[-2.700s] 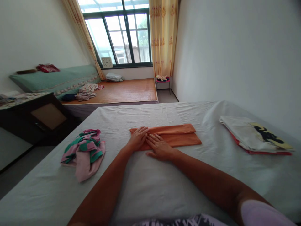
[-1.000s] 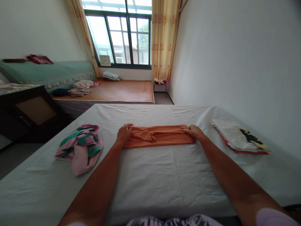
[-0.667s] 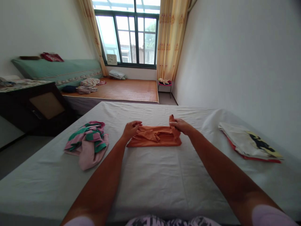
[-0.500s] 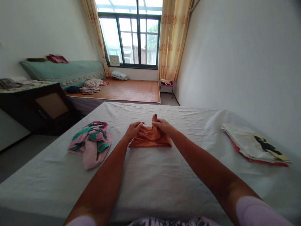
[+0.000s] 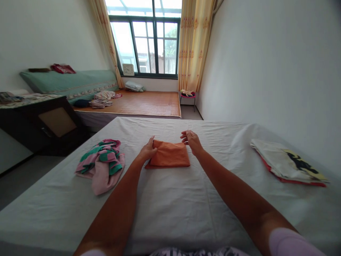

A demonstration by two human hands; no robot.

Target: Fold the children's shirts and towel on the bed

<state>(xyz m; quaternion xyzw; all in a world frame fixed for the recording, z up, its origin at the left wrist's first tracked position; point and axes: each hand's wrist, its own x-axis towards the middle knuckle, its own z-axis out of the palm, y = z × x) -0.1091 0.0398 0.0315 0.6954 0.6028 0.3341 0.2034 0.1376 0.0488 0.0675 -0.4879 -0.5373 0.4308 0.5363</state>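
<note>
Two bare hands reach forward over a wide, wrinkled white sheet [image 5: 170, 206], set apart from each other with an orange cloth [image 5: 172, 154] between them. The cloth lies flat in a compact folded rectangle, smooth on top, with a lower layer peeking out at its near left corner. The left hand [image 5: 148, 148] is clamped on the cloth's left end, its fingers at the far corner and its thumb on top. The right hand [image 5: 191, 140] is raised at the far right corner, its fingers loosely curved and spread; whether a fingertip brushes the fabric is hard to tell.

To the left of the left hand, a rumpled garment [image 5: 102, 161] in pink and green sits in a loose heap. Well to the right of the right hand is a flat stack of folded clothes [image 5: 289, 161], white on top with a yellow and black print, and a red layer showing beneath. Beyond both hands, past the sheet's far edge, stands a bed [image 5: 149, 103] with a brown mat, below a dark-framed window [image 5: 145, 46]. A dark cabinet [image 5: 34, 121] stands beyond the left hand, farther to the left.
</note>
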